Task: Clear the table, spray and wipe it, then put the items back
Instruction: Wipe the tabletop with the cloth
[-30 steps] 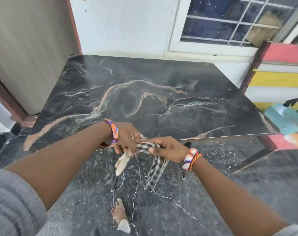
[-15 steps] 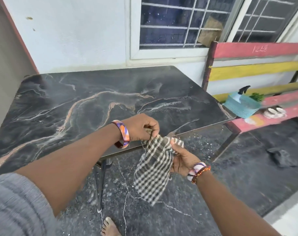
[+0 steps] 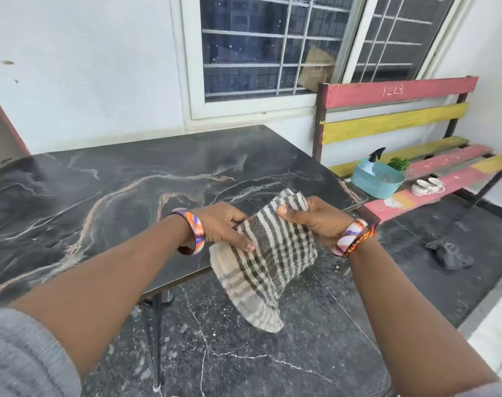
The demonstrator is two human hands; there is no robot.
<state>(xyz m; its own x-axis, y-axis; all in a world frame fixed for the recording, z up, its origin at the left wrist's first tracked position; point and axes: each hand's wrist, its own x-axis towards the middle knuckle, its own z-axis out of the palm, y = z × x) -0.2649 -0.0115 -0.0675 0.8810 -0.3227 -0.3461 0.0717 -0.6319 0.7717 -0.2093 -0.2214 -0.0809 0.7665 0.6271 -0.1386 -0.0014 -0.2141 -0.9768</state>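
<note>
While both hands held the checked cloth [image 3: 268,250] just off the worktop's [image 3: 106,196] near right corner, the left hand [image 3: 222,224] pinched its left edge with curled fingers and the right hand [image 3: 313,217] clamped its top edge. On the painted bench [image 3: 433,179] beyond the worktop's right edge stood a teal basket [image 3: 377,183] holding a spray bottle [image 3: 373,161].

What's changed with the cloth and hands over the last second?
The checked cloth, bunched and twisted a second ago, is now spread open between the left hand and right hand, which have moved apart. Both still grip it; the table stays bare.
</note>
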